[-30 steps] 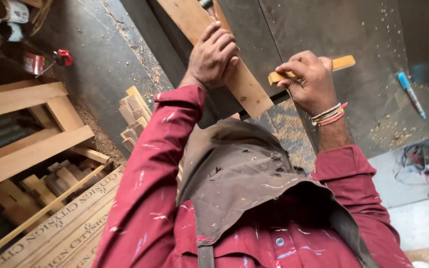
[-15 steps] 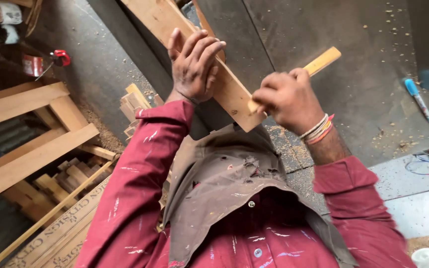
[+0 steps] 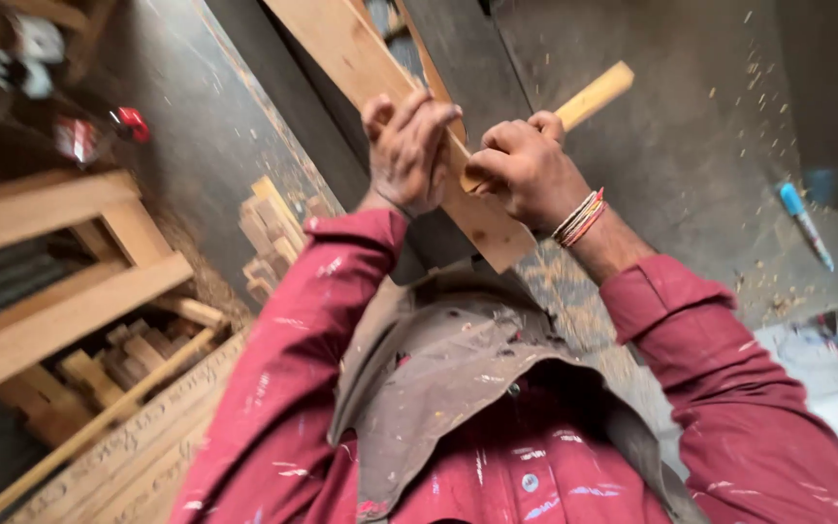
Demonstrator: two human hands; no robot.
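Wood workshop: sawdust (image 3: 574, 291), stacked offcuts (image 3: 269, 228), timber frames (image 3: 60, 262).

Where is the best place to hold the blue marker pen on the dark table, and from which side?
Likely the middle of the blue marker pen, from above, fingers across its narrow barrel. It lies flat and alone on the dark table, apart from both hands, so its sides are free.
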